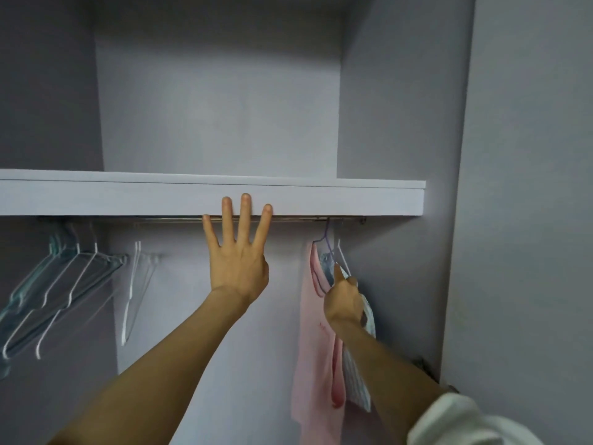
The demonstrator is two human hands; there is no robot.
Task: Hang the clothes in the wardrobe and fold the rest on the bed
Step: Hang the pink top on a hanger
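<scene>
Head view: an open wardrobe [401,107] seen from in front, both arms reaching up toward the rail [179,220] under the shelf [353,200].
Step in hand: seating the striped garment [356,374] and its hanger [340,253] on the rail, at the right end beside the pink top [316,348].
Doing it well: judging by the frame, keep the hook fully over the rail before letting go, and leave a gap so the two garments hang flat, not bunched.
Left hand [239,268]: raised, palm forward, fingers [245,208] straight and spread, tips against the shelf's front edge, holding nothing.
Right hand [343,300]: lower and to the right, fingers curled, pinching the striped garment at its hanger just below the hook.
Task's thing: two garments hang at the right end; empty hangers [64,284] cluster at the left.
Bed: not in view.
</scene>
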